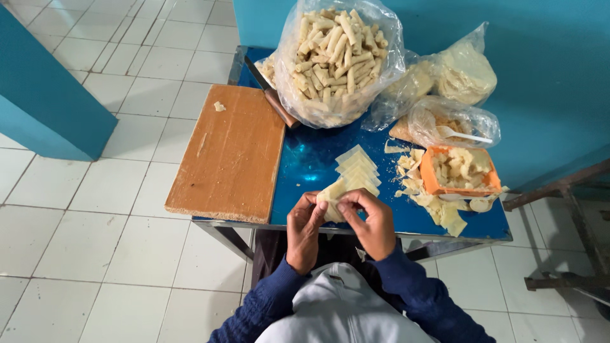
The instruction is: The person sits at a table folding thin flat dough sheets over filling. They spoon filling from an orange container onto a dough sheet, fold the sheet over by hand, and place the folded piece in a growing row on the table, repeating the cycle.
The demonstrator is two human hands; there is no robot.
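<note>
**A:** Where are your hands right now?

**B:** You hold both at the near edge of the blue table (305, 165), close together. Your left hand (305, 228) and your right hand (373, 223) meet on one pale pastry wrapper (332, 194). The fingers of both hands are pinched onto it, thumbs and fingertips pressed against the folded sheet, so neither hand is slack or spread.

**A:** And the wrapper itself?

**B:** It sits between your fingertips, just above the table's front edge, partly folded. I cannot tell whether filling is inside it. Just beyond it lies a fanned row of wrappers (359, 168), flat on the blue surface and overlapping one another.

**A:** What do you have to your right?

**B:** An orange tray (432, 181) with pale chunks in it, and loose wrapper scraps (445, 213) scattered around its near side. Behind the tray lies a clear bag (454, 124) with a white plastic spoon (460, 134) resting in it.

**A:** And further back?

**B:** A large clear bag of rolled pastries (337, 57) stands at the far side of the table, full nearly to the top. Beside it, to the right, two smaller bags of flat sheets (467, 73) lean against the teal wall.

**A:** To your left?

**B:** A wooden board (229, 152) lies over the table's left end, with one small crumb near its far corner. A knife (270, 92) lies along the board's far right edge, partly tucked under the big bag.
</note>
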